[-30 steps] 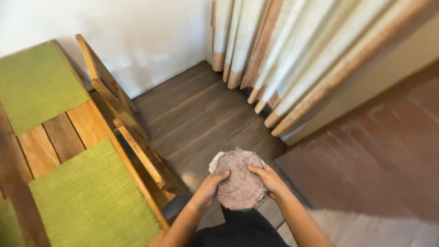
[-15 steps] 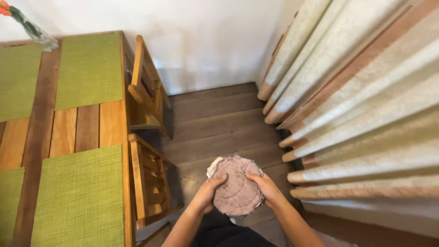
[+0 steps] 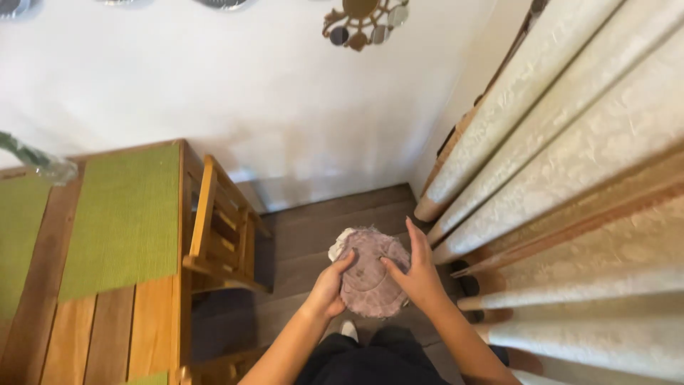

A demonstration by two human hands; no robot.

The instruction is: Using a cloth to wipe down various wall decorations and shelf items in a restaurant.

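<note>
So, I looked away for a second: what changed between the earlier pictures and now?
The view swung from the floor up toward the white wall; the curtains now fill the right. Both hands, left hand and right hand, still hold the round mauve cloth; the table and chair stayed put.

No packages, labels, signs or screens in view.

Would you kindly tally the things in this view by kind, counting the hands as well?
Hands: 2, left hand and right hand
Round mauve cloth pad: 1
Wooden chair: 1
Wooden table: 1
Green placemats: 2, and
Total: 7
</note>
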